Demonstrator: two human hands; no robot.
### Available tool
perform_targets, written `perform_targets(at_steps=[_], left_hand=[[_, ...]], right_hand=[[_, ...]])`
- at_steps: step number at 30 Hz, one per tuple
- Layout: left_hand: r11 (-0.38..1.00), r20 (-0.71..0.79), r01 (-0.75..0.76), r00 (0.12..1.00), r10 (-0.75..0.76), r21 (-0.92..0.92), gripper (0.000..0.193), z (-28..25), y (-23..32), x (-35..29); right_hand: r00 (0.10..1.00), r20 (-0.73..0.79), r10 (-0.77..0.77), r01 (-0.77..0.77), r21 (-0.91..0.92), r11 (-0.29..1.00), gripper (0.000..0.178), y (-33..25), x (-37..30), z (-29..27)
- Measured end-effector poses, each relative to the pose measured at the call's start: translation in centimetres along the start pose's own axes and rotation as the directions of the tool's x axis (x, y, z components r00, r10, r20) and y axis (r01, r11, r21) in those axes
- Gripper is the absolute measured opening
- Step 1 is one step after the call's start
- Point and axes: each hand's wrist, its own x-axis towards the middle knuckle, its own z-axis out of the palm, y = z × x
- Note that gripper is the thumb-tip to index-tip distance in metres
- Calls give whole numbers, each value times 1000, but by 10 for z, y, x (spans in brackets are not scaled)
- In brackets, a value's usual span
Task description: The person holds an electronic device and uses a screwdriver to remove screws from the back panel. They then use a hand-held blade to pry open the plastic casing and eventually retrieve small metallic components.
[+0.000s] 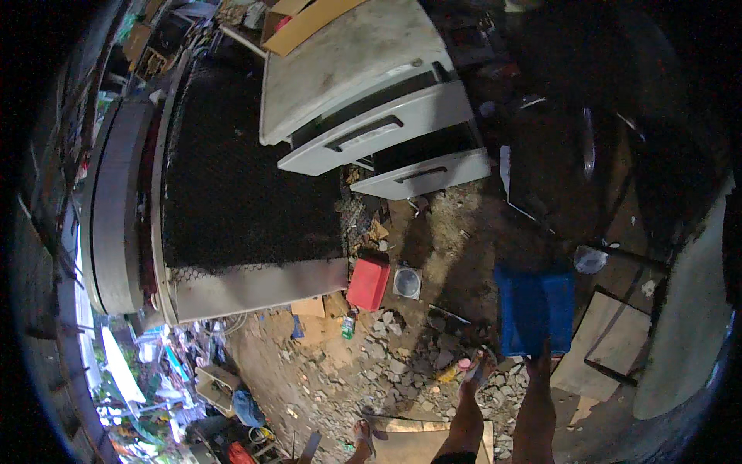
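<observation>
My right forearm comes up from the lower edge, and my right hand [539,366] closes on the near rim of a blue plastic crate [535,298]. One finger lies over the crate's side, while the others are mostly hidden in shadow. The crate hangs or rests over the dark ground; I cannot tell which. My left hand is out of view. My two sandalled feet show on the ground: one foot [481,366] beside the crate, the other foot [363,434] farther left.
A white cabinet [340,85] with pulled-out drawers stands ahead, beside a large mesh-covered frame [255,170]. A red container [369,283], a square pale item with a round centre [407,282], a green-labelled bottle [348,325] and broken rubble [394,367] lie around. A board [607,344] lies right.
</observation>
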Motion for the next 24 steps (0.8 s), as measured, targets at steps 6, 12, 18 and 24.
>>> perform_targets(at_steps=[6, 12, 18, 24], left_hand=[[895, -15, -166, 984, 175, -415, 46, 18, -75, -32], [938, -80, -71, 996, 46, -340, 42, 56, -132, -50], [759, -115, -88, 993, 17, -645, 36, 122, -217, -42], [466, -132, -113, 991, -8, -878, 31, 233, -323, -3]], right_hand=[[973, -86, -215, 143, -508, 850, 73, -8, -79, 15], [841, 251, -480, 294, -956, 17, 77, -33, -211, 69], [727, 647, -229, 253, -564, -786, 83, 27, -387, 158], [705, 674, 222, -59, 367, -928, 92, 208, -510, 220]])
